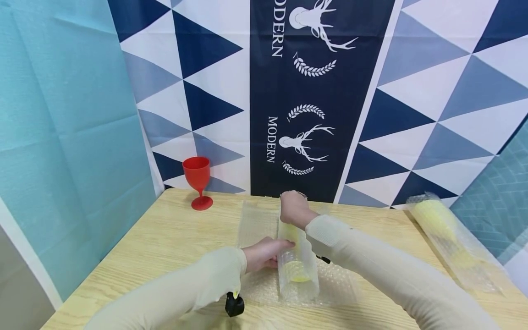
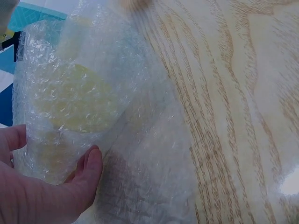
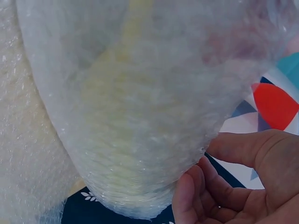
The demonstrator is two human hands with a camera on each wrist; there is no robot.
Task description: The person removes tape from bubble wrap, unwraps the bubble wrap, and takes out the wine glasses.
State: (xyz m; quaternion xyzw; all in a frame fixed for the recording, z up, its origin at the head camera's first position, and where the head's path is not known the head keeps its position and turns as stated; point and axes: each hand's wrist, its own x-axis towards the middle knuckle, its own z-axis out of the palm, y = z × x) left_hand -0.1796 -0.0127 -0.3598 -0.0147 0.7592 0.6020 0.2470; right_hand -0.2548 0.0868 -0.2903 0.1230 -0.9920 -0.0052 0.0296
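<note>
A yellow goblet (image 1: 297, 271) shows through a roll of bubble wrap (image 1: 303, 293) near the middle of the table. Its round base faces the near end, and in the right wrist view its stem and bowl (image 3: 124, 93) look blurred behind the plastic. My left hand (image 1: 267, 253) grips the roll from its left side, with thumb and fingers around the wrap (image 2: 46, 112) in the left wrist view. At the far end, my right hand (image 1: 296, 208) pinches the edge of the wrap; the right wrist view has this hand (image 3: 238, 182) at lower right.
Flat bubble wrap (image 1: 257, 224) lies under and beside the roll on the wooden table (image 1: 165, 256). A red goblet (image 1: 196, 173) stands upright at the back left. Along the right edge lies another bubble-wrapped yellow thing (image 1: 439, 224). A patterned cloth (image 1: 218, 91) hangs behind the table.
</note>
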